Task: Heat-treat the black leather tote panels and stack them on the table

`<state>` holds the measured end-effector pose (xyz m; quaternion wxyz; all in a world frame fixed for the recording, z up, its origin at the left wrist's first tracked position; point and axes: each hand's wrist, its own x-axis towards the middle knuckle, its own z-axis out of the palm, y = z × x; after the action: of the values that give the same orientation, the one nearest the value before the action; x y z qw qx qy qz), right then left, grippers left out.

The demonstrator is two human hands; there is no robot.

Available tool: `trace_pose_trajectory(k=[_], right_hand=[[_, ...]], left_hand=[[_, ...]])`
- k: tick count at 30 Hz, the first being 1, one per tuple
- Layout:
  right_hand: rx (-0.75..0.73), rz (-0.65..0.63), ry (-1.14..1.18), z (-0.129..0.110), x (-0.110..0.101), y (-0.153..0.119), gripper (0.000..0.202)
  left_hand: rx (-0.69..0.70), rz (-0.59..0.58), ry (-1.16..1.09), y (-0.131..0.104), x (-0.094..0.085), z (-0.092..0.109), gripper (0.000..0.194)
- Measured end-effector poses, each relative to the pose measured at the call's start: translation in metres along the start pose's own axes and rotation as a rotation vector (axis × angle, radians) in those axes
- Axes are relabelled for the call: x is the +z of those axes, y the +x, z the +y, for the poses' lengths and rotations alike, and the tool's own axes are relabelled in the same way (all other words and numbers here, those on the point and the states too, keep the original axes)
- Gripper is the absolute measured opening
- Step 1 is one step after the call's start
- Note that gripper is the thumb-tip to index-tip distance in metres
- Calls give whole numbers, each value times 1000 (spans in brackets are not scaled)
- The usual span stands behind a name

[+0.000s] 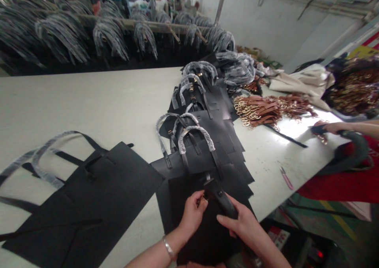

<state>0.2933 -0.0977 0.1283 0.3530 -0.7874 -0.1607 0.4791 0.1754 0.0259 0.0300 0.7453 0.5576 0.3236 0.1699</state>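
Observation:
My right hand [241,220] is wrapped round a black hand-held power tool [220,199], its head pointing up and left. Close to the tool's head, my left hand [194,210] pinches a small gold-coloured fitting [205,197], partly hidden by the fingers. Both hands are over a dark bag panel [189,193] at the near edge of the table. Beyond it runs an overlapping row of black bag panels [219,125], with plastic-wrapped handles [197,131] and gold fittings on some.
A black bag piece with wrapped handles [103,185] lies left on the white table [89,98]. Brown straps with gold clasps [260,110] and a pink-handled cutter [286,178] lie right. Another person's hand [328,126] is near a black curved tool [357,149]. Wrapped handles hang behind.

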Motion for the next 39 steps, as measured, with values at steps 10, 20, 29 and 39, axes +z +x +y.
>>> trace_pose_trajectory(k=[10, 20, 29, 39], right_hand=[[-3, 123, -30, 15, 1, 5, 80], [40, 273, 17, 56, -8, 7, 91], [131, 506, 141, 73, -31, -6, 94], [144, 664, 152, 92, -62, -12, 91]], left_hand=[[46, 13, 249, 9, -9, -2, 27], [-65, 495, 124, 126, -63, 43, 50], [470, -126, 620, 66, -33, 79, 21], [491, -371, 842, 19, -49, 46, 55]])
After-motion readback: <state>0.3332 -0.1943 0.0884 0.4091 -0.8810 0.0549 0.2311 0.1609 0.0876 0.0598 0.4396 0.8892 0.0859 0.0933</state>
